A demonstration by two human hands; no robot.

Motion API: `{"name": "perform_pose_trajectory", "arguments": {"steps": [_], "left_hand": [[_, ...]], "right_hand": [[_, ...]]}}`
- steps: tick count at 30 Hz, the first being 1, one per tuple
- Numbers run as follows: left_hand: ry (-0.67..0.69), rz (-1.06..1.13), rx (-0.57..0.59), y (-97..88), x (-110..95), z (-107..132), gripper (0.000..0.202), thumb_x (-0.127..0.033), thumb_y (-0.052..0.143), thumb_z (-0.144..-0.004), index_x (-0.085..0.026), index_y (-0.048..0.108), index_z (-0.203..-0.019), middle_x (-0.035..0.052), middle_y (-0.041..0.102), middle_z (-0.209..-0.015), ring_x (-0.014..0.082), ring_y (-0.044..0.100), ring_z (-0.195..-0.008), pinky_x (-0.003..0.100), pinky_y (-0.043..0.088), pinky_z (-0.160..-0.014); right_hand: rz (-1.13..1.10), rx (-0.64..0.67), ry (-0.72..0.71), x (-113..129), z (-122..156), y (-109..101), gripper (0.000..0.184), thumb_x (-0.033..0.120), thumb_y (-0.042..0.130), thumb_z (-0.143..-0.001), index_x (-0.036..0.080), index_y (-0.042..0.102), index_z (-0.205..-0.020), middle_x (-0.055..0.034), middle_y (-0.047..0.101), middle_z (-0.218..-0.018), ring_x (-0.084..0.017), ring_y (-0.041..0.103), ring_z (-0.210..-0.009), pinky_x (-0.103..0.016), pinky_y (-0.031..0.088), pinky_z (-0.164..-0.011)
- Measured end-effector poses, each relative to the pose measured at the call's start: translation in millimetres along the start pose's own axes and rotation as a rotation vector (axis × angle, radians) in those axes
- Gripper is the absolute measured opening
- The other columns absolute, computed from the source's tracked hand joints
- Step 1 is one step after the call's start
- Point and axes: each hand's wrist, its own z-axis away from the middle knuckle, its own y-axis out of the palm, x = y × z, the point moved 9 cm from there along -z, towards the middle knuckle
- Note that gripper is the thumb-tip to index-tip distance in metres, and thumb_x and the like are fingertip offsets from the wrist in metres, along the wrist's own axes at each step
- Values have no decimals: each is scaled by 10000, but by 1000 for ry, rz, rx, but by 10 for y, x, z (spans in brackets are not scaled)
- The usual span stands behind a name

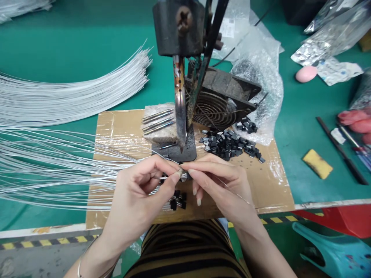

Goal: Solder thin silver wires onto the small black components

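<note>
My left hand and my right hand meet just below the tip of a fixed soldering iron. Both pinch a small black component between thumb and forefinger, with a thin white wire running into it from the left. A thin solder strand trails from my right hand toward the lower right. Several finished black pieces lie on the cardboard under my hands. A pile of loose black components sits just beyond my right hand.
A taped cardboard sheet covers the green bench. Long bundles of white wires fan across the left. A black fan stands behind the iron, with spare iron tips, plastic bags, a yellow sponge and a pink egg-shaped object around.
</note>
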Motion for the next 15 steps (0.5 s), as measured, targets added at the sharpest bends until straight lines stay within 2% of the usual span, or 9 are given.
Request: {"name": "perform_pose_trajectory", "arguments": {"steps": [4, 9, 10, 15], "left_hand": [[-2, -3, -11, 2, 3, -1, 125, -137, 763, -891, -206, 763, -785, 50, 819, -875, 156, 748, -722, 219, 599, -620], [0, -45, -104, -38, 16, -9, 105, -147, 781, -872, -202, 765, -784, 37, 823, -885, 113, 688, -659, 180, 530, -563], [8, -50, -119, -44, 9, -12, 105, -140, 781, -867, -203, 764, -784, 32, 824, -882, 105, 681, -651, 173, 525, -563], [37, -63, -156, -56, -44, -36, 119, -116, 777, -854, -210, 758, -784, 6, 822, -875, 92, 695, -675, 150, 531, -601]], "right_hand": [[112, -30, -49, 46, 24, -27, 158, 286, 741, -994, 301, 866, -1090, -8, 699, -927, -74, 643, -567, -199, 589, -487], [403, -102, -197, 122, 148, -90, 385, 323, 445, -1116, 280, 726, -1377, -41, 633, -984, -183, 666, -860, -362, 602, -806], [431, -122, -201, 116, 168, -102, 415, 309, 401, -1121, 279, 686, -1422, -38, 622, -969, -193, 663, -876, -378, 590, -828], [538, -197, -193, 141, 203, -103, 459, 187, 361, -1090, 297, 441, -1529, 42, 621, -777, -162, 575, -632, -335, 504, -671]]}}
